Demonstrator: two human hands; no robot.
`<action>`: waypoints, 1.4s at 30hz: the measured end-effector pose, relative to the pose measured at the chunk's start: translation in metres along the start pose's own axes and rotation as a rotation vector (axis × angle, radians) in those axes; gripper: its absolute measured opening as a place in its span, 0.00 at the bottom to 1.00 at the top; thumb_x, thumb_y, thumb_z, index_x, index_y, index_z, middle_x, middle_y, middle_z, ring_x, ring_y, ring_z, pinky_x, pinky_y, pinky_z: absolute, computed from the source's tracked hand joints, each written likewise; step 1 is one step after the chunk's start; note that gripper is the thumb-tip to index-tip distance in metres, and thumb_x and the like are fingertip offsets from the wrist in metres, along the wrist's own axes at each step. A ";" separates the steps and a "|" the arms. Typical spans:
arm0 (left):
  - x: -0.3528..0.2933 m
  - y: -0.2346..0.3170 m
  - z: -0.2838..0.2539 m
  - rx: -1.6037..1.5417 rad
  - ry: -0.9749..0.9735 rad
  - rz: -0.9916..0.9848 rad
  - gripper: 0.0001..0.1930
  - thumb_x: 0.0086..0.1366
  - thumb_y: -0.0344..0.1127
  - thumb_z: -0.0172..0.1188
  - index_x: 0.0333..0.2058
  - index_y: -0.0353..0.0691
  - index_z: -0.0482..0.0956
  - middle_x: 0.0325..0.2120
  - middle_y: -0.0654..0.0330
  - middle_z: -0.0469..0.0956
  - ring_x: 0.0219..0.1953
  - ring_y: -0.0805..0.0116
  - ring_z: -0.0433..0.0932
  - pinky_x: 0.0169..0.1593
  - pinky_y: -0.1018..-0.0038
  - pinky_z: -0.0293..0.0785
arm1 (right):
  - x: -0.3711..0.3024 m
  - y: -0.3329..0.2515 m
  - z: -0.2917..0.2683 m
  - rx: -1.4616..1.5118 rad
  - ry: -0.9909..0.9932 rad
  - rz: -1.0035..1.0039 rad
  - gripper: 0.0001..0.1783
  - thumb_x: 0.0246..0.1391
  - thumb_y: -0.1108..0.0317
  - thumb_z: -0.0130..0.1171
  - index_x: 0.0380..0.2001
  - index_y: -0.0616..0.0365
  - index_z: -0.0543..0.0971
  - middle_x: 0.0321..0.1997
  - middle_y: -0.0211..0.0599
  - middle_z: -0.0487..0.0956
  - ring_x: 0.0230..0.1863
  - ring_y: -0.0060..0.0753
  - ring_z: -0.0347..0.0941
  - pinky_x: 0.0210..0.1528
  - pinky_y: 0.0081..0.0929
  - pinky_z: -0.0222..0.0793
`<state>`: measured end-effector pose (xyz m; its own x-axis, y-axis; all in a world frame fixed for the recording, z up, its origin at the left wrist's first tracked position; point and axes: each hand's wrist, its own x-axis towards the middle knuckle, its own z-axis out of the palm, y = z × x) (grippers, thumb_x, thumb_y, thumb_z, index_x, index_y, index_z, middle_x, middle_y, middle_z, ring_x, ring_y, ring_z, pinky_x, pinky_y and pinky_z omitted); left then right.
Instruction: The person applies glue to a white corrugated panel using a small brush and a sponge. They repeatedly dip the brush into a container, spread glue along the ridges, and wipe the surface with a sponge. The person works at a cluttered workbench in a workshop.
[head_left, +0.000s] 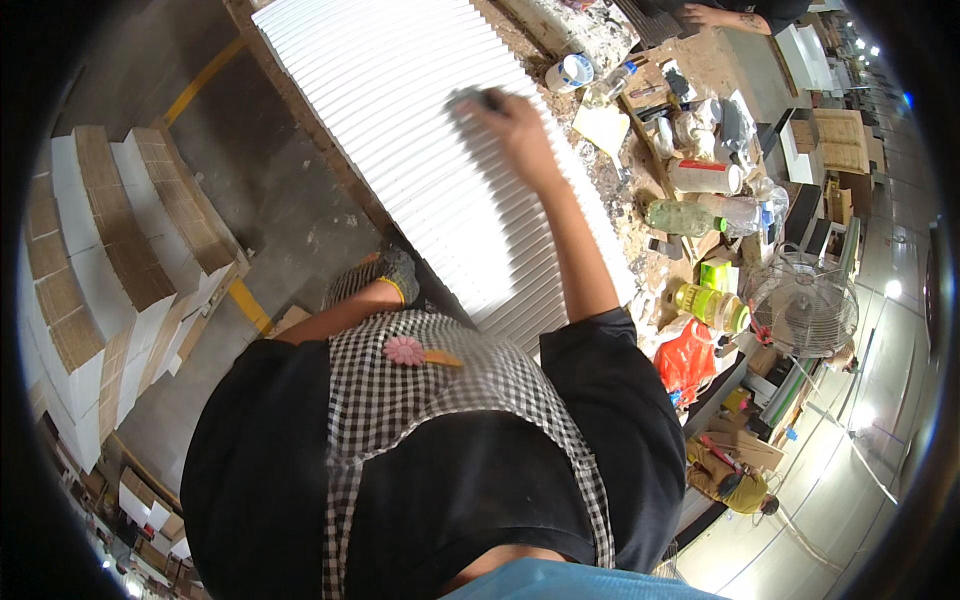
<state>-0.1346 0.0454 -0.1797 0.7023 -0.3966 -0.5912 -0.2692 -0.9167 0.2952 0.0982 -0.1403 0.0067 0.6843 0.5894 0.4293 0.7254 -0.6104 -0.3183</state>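
Observation:
Many narrow white strips lie side by side in a long row on the worktable, their edges forming ridges. My right hand reaches over the far half of the row, its fingers closed around a small dark grey pad at the strips' surface. Blur hides what kind of pad it is. My left hand, in a grey glove with a yellow cuff, is low beside the table's left edge, close to my checked apron. Its fingers cannot be made out.
Bottles, a white-and-blue tub, a yellowish sheet and a red plastic bag crowd the table's right side. A fan stands beyond. Stacked white and brown boards stand at left. Another person's hand shows at the top.

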 end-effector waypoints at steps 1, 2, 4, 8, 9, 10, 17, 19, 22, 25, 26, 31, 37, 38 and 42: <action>-0.002 0.000 0.000 -0.006 -0.005 -0.005 0.30 0.78 0.55 0.34 0.71 0.49 0.61 0.72 0.58 0.58 0.72 0.61 0.55 0.73 0.64 0.50 | 0.005 0.032 -0.009 0.012 -0.017 0.054 0.21 0.62 0.78 0.57 0.53 0.42 0.85 0.45 0.43 0.85 0.44 0.42 0.81 0.51 0.37 0.82; -0.002 0.000 -0.001 -0.004 -0.008 0.000 0.30 0.78 0.55 0.34 0.71 0.49 0.61 0.71 0.58 0.59 0.72 0.61 0.55 0.73 0.64 0.50 | 0.007 0.053 -0.014 -0.145 0.014 0.138 0.24 0.63 0.81 0.53 0.54 0.41 0.85 0.47 0.45 0.84 0.45 0.42 0.81 0.53 0.37 0.81; -0.003 0.001 -0.002 -0.007 -0.010 -0.001 0.29 0.78 0.55 0.34 0.71 0.49 0.61 0.71 0.58 0.59 0.72 0.61 0.55 0.73 0.64 0.50 | 0.015 0.071 -0.016 -0.445 0.074 0.207 0.28 0.62 0.84 0.49 0.55 0.39 0.84 0.52 0.46 0.83 0.49 0.42 0.79 0.55 0.38 0.80; -0.003 0.001 -0.004 0.000 -0.021 0.009 0.29 0.78 0.54 0.34 0.70 0.49 0.62 0.71 0.58 0.60 0.71 0.61 0.56 0.72 0.64 0.51 | 0.024 0.031 0.011 -0.112 0.071 0.040 0.32 0.61 0.85 0.50 0.58 0.33 0.81 0.60 0.41 0.79 0.60 0.43 0.73 0.65 0.39 0.74; -0.004 0.002 -0.004 -0.002 -0.024 0.010 0.29 0.78 0.54 0.34 0.70 0.49 0.62 0.70 0.58 0.60 0.71 0.61 0.56 0.72 0.64 0.51 | 0.023 0.019 0.018 -0.122 -0.024 -0.058 0.30 0.62 0.82 0.52 0.58 0.32 0.81 0.62 0.42 0.78 0.60 0.43 0.73 0.69 0.39 0.71; -0.004 0.001 -0.004 -0.001 -0.024 0.009 0.29 0.78 0.54 0.34 0.70 0.48 0.62 0.70 0.58 0.60 0.71 0.61 0.57 0.72 0.65 0.52 | 0.026 0.018 0.020 -0.158 -0.086 -0.021 0.28 0.63 0.80 0.52 0.58 0.32 0.82 0.62 0.42 0.78 0.60 0.44 0.73 0.70 0.38 0.70; -0.007 -0.001 -0.003 -0.007 -0.033 0.004 0.28 0.78 0.53 0.34 0.70 0.48 0.63 0.69 0.57 0.62 0.70 0.61 0.58 0.71 0.65 0.53 | 0.046 0.099 -0.020 -0.467 -0.137 0.396 0.31 0.63 0.85 0.45 0.58 0.36 0.82 0.55 0.51 0.78 0.50 0.50 0.75 0.59 0.41 0.77; -0.007 -0.001 -0.003 -0.005 -0.034 0.008 0.28 0.78 0.53 0.34 0.69 0.48 0.63 0.69 0.57 0.62 0.69 0.61 0.59 0.71 0.65 0.53 | 0.046 0.090 -0.014 -0.241 -0.068 0.354 0.32 0.62 0.86 0.46 0.58 0.37 0.82 0.57 0.51 0.78 0.50 0.49 0.75 0.57 0.40 0.76; -0.006 0.000 -0.003 -0.006 -0.038 0.006 0.28 0.79 0.53 0.34 0.69 0.47 0.63 0.68 0.57 0.63 0.69 0.62 0.59 0.70 0.65 0.54 | 0.037 0.045 0.013 -0.131 -0.004 -0.012 0.29 0.62 0.81 0.53 0.59 0.35 0.81 0.59 0.45 0.78 0.55 0.46 0.75 0.63 0.39 0.75; -0.006 0.000 -0.004 -0.006 -0.036 0.011 0.28 0.79 0.53 0.34 0.69 0.47 0.64 0.68 0.57 0.63 0.68 0.62 0.60 0.70 0.65 0.55 | 0.034 0.040 0.019 -0.149 -0.051 -0.102 0.28 0.62 0.79 0.55 0.59 0.31 0.81 0.59 0.41 0.79 0.57 0.46 0.74 0.67 0.40 0.72; -0.007 0.000 -0.005 -0.008 -0.034 0.008 0.28 0.79 0.53 0.34 0.69 0.47 0.64 0.68 0.57 0.64 0.68 0.62 0.60 0.70 0.65 0.55 | 0.035 0.051 0.013 -0.120 -0.038 0.076 0.25 0.65 0.77 0.54 0.58 0.33 0.82 0.58 0.42 0.79 0.57 0.46 0.74 0.66 0.42 0.72; -0.009 -0.004 -0.009 -0.034 -0.005 -0.007 0.28 0.79 0.52 0.34 0.68 0.46 0.65 0.67 0.56 0.65 0.68 0.62 0.61 0.69 0.65 0.56 | 0.039 0.095 -0.019 -0.115 0.091 0.400 0.28 0.61 0.78 0.55 0.63 0.41 0.78 0.53 0.58 0.78 0.52 0.57 0.73 0.53 0.50 0.74; -0.006 -0.003 -0.009 -0.086 0.042 -0.022 0.27 0.79 0.52 0.34 0.68 0.46 0.65 0.66 0.56 0.66 0.67 0.62 0.63 0.68 0.66 0.57 | -0.005 -0.080 0.035 -0.055 0.008 0.313 0.28 0.54 0.81 0.57 0.60 0.58 0.77 0.44 0.55 0.79 0.48 0.55 0.73 0.57 0.45 0.73; -0.005 -0.003 -0.010 -0.092 0.048 -0.021 0.27 0.79 0.52 0.34 0.67 0.46 0.65 0.66 0.56 0.66 0.66 0.62 0.63 0.68 0.66 0.57 | -0.010 -0.116 0.047 -0.189 -0.063 0.313 0.29 0.52 0.82 0.55 0.61 0.69 0.72 0.47 0.60 0.77 0.51 0.56 0.71 0.59 0.49 0.70; -0.004 -0.004 -0.011 -0.114 0.082 -0.011 0.27 0.79 0.51 0.34 0.67 0.45 0.66 0.65 0.56 0.67 0.66 0.62 0.64 0.68 0.66 0.58 | -0.015 -0.192 0.053 0.076 -0.098 0.142 0.33 0.47 0.77 0.60 0.60 0.68 0.73 0.46 0.56 0.73 0.46 0.55 0.68 0.55 0.45 0.69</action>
<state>-0.1293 0.0507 -0.1704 0.7574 -0.3773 -0.5330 -0.1879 -0.9076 0.3755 -0.0475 -0.0038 0.0170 0.7814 0.5515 0.2919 0.6220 -0.6515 -0.4343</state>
